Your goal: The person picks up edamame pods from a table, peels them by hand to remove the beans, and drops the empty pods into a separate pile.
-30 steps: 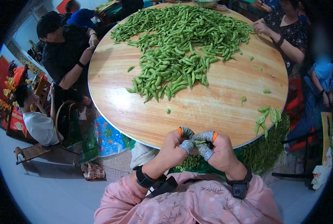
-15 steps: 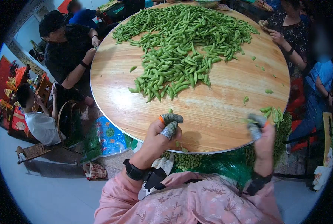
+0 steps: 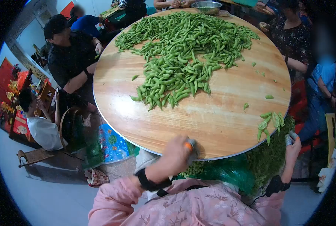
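Observation:
Raw green soybean pods (image 3: 183, 49) lie heaped across a round wooden table (image 3: 130, 124). My left hand (image 3: 175, 155), smeared by motion, is at the table's near edge, with grey and orange coverings on its fingertips. Whether it holds anything is hidden. Beyond the right edge, my right hand (image 3: 293, 146) hovers above a mass of green husks (image 3: 267, 162). Its covered thumb and forefinger are slightly apart, with nothing visible between them. Several split pods (image 3: 269, 122) rest at the table's right rim. Below the near edge, shelled beans (image 3: 192, 169) lie by green plastic (image 3: 228, 171).
People sit around the table: one in black (image 3: 71, 56) at left, another in a dark patterned top (image 3: 290, 37) at right. A metal bowl (image 3: 206, 7) stands at the far edge. A blue plastic bag (image 3: 115, 141) lies on the floor at left.
My right hand has moved right and down off the tabletop to over the husks. My left hand has shifted slightly right and lower, now turned and blurred. The view has tilted slightly.

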Available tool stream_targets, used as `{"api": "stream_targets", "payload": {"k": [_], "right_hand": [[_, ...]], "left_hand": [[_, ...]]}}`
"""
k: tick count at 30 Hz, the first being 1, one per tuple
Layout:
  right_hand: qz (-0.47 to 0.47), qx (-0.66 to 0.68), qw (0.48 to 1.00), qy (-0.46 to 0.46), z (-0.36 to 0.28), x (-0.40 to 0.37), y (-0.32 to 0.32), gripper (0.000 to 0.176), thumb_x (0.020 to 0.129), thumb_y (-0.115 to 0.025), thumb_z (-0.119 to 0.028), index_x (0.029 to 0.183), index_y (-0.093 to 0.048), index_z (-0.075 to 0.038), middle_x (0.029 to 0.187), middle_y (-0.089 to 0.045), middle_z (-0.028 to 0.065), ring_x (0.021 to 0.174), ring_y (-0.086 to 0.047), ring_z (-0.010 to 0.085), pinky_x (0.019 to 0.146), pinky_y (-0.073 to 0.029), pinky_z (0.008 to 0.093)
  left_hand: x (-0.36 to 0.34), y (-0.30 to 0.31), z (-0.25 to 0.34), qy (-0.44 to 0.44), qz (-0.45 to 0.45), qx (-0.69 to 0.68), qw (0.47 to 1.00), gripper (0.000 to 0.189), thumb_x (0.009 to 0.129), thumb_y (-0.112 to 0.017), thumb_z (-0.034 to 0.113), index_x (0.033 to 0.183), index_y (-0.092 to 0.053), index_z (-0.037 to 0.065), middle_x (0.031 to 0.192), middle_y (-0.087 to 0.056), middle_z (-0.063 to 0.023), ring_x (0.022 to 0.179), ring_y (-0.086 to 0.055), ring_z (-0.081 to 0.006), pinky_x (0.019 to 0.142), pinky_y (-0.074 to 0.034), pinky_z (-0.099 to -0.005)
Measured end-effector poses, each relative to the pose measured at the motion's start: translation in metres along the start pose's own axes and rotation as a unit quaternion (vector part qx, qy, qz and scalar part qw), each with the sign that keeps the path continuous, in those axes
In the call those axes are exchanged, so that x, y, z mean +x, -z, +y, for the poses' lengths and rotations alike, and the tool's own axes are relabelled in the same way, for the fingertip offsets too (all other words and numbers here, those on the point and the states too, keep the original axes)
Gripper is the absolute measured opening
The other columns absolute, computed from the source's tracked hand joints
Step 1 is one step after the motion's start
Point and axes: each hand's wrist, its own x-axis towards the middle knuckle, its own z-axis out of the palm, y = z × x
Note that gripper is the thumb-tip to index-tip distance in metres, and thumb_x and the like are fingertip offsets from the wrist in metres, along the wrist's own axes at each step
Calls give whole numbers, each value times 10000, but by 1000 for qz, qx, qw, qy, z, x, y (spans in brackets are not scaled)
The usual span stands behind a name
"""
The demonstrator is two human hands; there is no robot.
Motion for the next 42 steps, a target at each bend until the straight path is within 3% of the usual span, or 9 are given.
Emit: {"api": "stream_targets", "payload": {"k": [7,12,15,21,23,27,32,41,42], "right_hand": [[-7,5,1000,-16,34,9,2,217,748,-542,-58,939,-543,46,892,-576,104,804,-526,158,743,-402,269],[6,58,998,-26,24,-4,10,199,757,-535,-45,935,-546,43,899,-580,92,815,-525,149,758,-401,268],[-2,65,996,-64,4,-15,12,204,759,-530,-34,948,-540,43,900,-577,90,823,-521,142,758,-401,262],[-39,191,978,-77,-13,-34,0,180,761,-531,-19,932,-541,40,870,-572,68,788,-520,130,741,-410,251],[-41,154,984,-80,-31,-39,-3,186,754,-542,-13,933,-539,39,869,-571,66,783,-518,124,735,-412,251],[-63,182,978,-84,-43,-43,-13,182,742,-559,-10,918,-543,33,860,-570,56,778,-514,113,727,-413,246],[-88,250,964,-28,-60,-43,-28,162,743,-548,0,903,-542,22,846,-567,48,761,-511,107,718,-408,235],[-122,364,923,-13,-113,-54,-52,198,733,-546,20,931,-545,20,844,-569,55,742,-529,115,688,-429,234],[-140,338,931,4,-117,-55,-54,195,732,-549,19,927,-546,22,839,-571,55,730,-531,116,687,-428,232]], "left_hand": [[-8,32,18,-171,35,39,984,549,497,-642,102,1031,-515,106,935,-549,-47,868,-495,-217,857,-261,-450],[81,65,-37,-141,95,87,982,379,625,-490,-23,995,-497,62,818,-524,-144,792,-485,-323,692,-398,-380],[129,67,-66,-91,92,143,981,500,646,-562,97,1115,-422,-6,1175,-395,-177,1076,-383,-297,859,-326,-408],[180,61,-81,-65,84,225,969,610,733,-513,337,1228,-314,41,1234,-323,-191,1157,-286,-315,913,-230,-472],[183,55,-77,-24,-9,198,980,642,741,-472,401,1242,-293,42,1240,-319,-195,1164,-279,-323,918,-198,-488],[164,35,-79,-47,8,135,990,639,737,-449,483,1211,-341,68,1245,-305,-221,1174,-263,-335,952,-140,-497],[110,24,-54,-46,-7,200,979,623,760,-443,403,1246,-279,49,1253,-266,-248,1179,-240,-367,967,-105,-510],[45,55,-24,-60,-22,210,976,417,634,-586,179,1032,-524,73,1259,-306,-138,1153,-295,-310,913,-103,-600],[45,58,-22,-81,68,196,975,332,608,-618,145,927,-571,66,1139,-432,-144,1057,-399,-306,882,-252,-526]]}}
